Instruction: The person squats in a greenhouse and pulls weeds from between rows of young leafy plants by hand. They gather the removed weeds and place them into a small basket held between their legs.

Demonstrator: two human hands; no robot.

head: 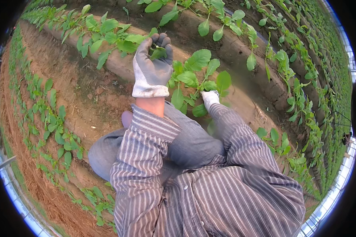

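My left hand [153, 63] wears a grey-coated white knit work glove, palm turned up. Its fingers curl around a small bunch of green leaves [158, 53]. Lower and to the right, my right hand [210, 97], in a similar glove, reaches in at the base of a young leafy green plant [198, 60]. Leaves and the hand itself hide its fingertips, so its grip cannot be made out. The plant's broad toothed leaves spread over the soil of a raised bed [240, 100] between the two hands.
A row of leafy seedlings [106, 32] continues up and left. More planted ridges [284, 68] run along the right. Left of my bent knee [105, 152] lie a bare soil furrow [98, 91], another seedling row [56, 124] and dry straw [44, 183].
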